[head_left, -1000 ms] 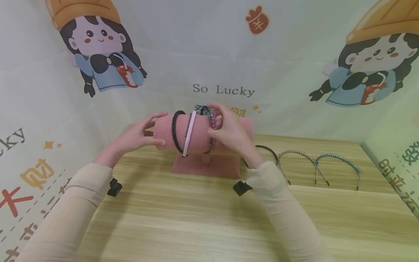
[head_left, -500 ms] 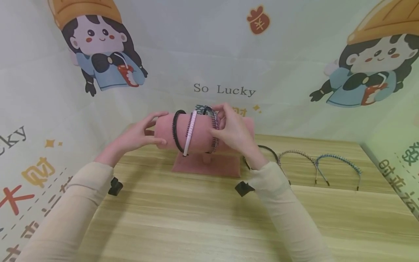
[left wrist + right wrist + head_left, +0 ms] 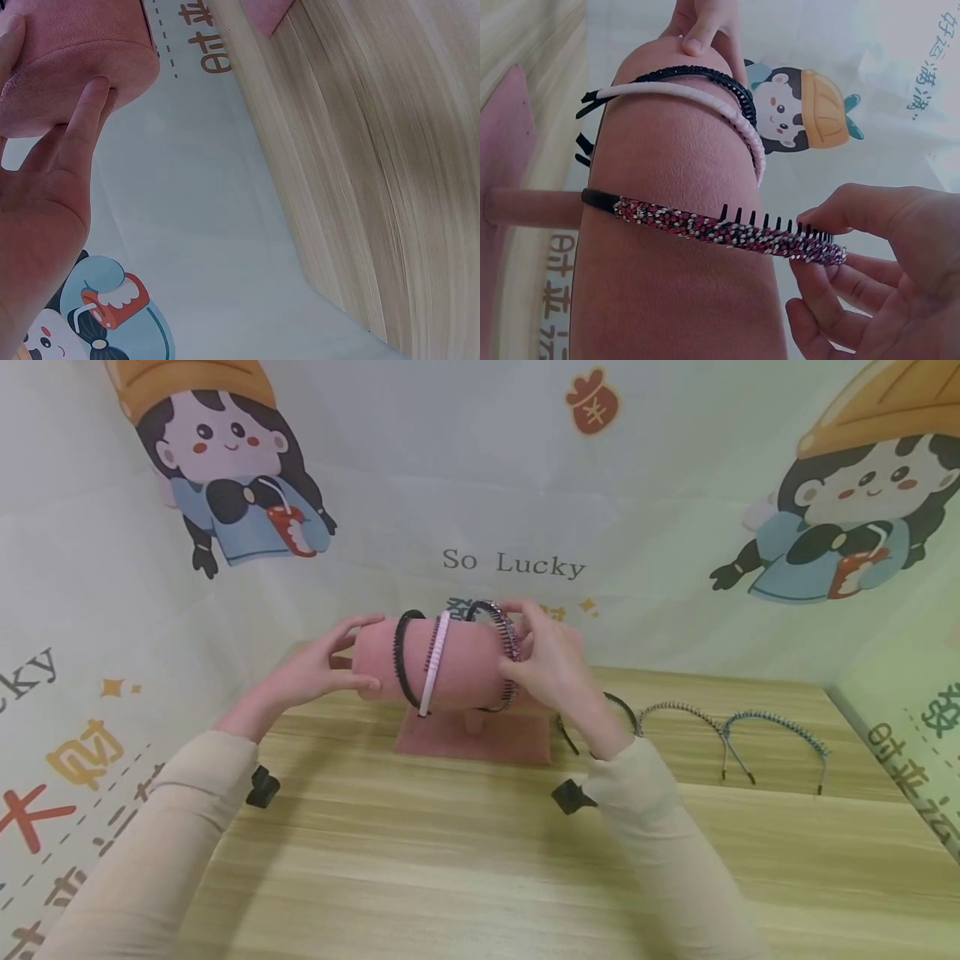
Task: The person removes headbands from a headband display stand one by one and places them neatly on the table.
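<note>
A white printed backdrop (image 3: 390, 493) rises behind a person's two hands, with a wood-grain desk (image 3: 480, 860) spread below them. Between the hands, a padded pink roll (image 3: 471, 664) lies sideways above its flat pink base (image 3: 472, 743). The left hand (image 3: 311, 672) grips the roll's end, thumb in front; the right hand (image 3: 551, 660) pinches a glittery headband (image 3: 705, 231) that curves partly around the roll, comb teeth toward the left hand. Nearer that hand, a black headband (image 3: 401, 660) and a pale pink headband (image 3: 432, 672) encircle the roll. Right of the right hand, a blue headband (image 3: 780, 720) and a beige headband (image 3: 678, 706) sit side by side.
</note>
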Available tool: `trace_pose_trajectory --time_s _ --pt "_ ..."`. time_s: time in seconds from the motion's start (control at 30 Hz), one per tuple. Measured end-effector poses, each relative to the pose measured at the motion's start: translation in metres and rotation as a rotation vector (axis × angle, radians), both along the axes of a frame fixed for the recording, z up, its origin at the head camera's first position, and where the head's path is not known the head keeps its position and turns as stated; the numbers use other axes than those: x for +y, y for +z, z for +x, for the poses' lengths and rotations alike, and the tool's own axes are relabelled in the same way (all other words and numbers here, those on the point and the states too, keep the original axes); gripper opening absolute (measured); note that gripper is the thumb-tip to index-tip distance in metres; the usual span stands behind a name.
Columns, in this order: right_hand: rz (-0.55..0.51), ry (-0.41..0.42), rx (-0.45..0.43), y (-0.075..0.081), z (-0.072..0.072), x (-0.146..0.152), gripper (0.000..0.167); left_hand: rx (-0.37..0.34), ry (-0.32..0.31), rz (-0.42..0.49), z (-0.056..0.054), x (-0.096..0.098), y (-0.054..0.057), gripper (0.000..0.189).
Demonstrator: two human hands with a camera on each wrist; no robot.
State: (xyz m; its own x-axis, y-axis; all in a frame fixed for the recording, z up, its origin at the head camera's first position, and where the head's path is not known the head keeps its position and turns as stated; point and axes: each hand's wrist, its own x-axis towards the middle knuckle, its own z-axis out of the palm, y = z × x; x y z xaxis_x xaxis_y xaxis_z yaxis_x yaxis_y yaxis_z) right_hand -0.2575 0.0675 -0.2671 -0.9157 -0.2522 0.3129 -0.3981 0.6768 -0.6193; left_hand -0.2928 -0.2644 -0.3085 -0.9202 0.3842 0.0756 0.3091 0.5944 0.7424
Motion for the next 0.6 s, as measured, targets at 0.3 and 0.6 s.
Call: trace_pose_trajectory --time_s 0.3,0.6 --pt "0.012 -0.062 0.000 -0.002 0.005 0.011 0.069 -0.007 0.001 0.009 0.001 0.000 0.000 0.085" --pt "0.141 -0.140 0.050 -0.005 0.007 0.022 0.062 -0.001 0.000 0.012 0.000 0.001 -0.001 0.085"
